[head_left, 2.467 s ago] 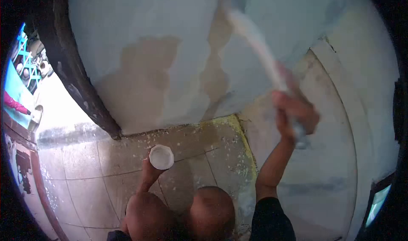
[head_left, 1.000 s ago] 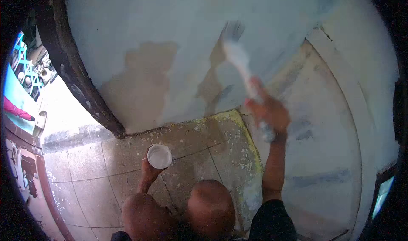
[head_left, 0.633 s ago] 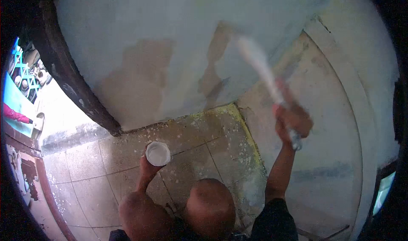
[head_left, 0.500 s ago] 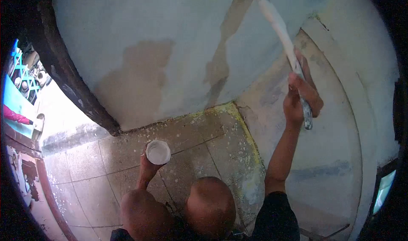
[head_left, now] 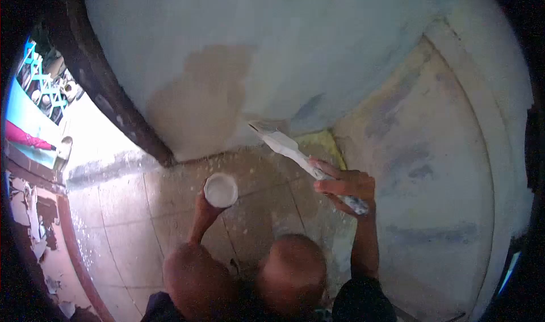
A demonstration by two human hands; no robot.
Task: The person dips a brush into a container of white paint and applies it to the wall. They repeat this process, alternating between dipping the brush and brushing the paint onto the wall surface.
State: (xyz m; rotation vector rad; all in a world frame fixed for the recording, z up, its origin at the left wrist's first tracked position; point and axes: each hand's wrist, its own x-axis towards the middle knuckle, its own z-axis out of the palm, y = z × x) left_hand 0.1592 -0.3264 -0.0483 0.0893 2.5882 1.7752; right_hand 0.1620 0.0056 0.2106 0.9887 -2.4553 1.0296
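A white cup (head_left: 221, 190) with white contents stands out over the tiled floor, and my left hand (head_left: 208, 207) is wrapped round its left and lower side. My right hand (head_left: 347, 189) grips the handle of a long, white-smeared paintbrush (head_left: 281, 144). The brush points up and left, its bristle end close to the lower part of the pale wall (head_left: 272, 55); whether it touches the wall I cannot tell. Brush and cup are apart.
My bent knees (head_left: 295, 268) are at the bottom. A dark post (head_left: 113, 103) edges the wall on the left. Beyond it are a person's red sleeve (head_left: 25, 136) and a turquoise lattice (head_left: 41, 80). Paint spots mark the tiles (head_left: 170, 208); a second wall (head_left: 431, 168) stands at right.
My right hand has come down and left with the brush, which has swung lower, toward the cup side. The cup shows slightly higher and further right, and the whole view has shifted a little.
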